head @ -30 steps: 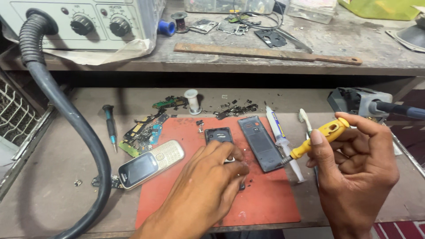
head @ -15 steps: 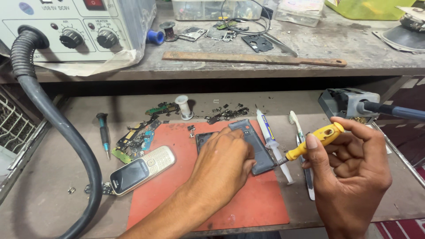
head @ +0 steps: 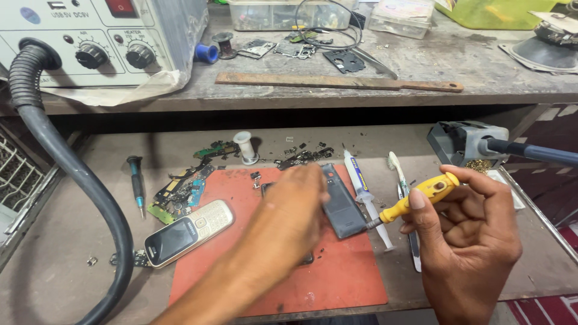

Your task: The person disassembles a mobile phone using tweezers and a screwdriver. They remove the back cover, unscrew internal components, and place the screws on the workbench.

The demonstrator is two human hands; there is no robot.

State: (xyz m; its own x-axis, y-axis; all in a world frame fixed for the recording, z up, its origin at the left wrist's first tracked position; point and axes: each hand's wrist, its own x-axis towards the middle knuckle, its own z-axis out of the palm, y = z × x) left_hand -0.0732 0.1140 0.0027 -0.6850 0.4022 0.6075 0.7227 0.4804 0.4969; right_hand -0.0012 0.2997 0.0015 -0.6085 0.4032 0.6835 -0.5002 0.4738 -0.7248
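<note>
A two-level workbench point(head: 421, 96) of worn, stained grey wood is seen from above. The upper shelf runs across the top of the view, and a dark shadowed gap is left beneath its front edge. The lower worktop point(head: 54, 265) is scuffed and dusty, lit evenly by soft daylight, with faint shadows thrown towards the near edge. At the left edge a white wire rack point(head: 15, 180) is fixed beside the worktop. At the right edge a metal rim point(head: 542, 213) borders the worktop, and past the near right corner a red patterned floor point(head: 542, 310) can be made out.
</note>
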